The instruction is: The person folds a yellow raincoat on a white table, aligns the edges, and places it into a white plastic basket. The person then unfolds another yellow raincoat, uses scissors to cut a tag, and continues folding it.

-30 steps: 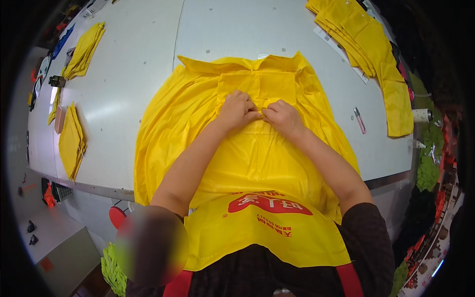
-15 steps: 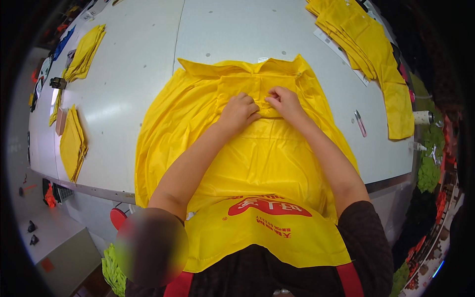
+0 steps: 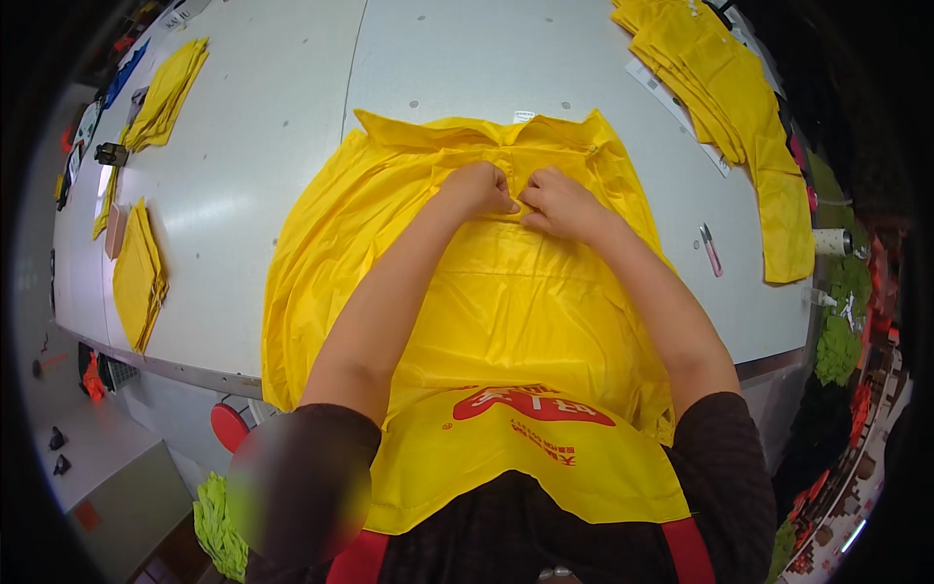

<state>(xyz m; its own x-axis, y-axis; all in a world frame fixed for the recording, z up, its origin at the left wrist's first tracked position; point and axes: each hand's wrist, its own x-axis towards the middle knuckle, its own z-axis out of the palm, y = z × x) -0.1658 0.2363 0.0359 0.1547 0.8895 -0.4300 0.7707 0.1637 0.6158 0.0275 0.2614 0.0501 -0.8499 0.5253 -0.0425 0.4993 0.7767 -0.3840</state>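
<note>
Head view: fingertips of both hands (image 3: 520, 198) buried in yellow garment (image 3: 525, 302).

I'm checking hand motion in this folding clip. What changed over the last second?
The right hand slid up toward the collar, then came back beside the left hand; both pinch the front of the yellow garment at its middle. The left hand barely moved. The garment stayed spread on the white table.

A white table (image 3: 292, 146) bears a yellow garment (image 3: 525, 302) and yellow stacks (image 3: 725, 88).
</note>
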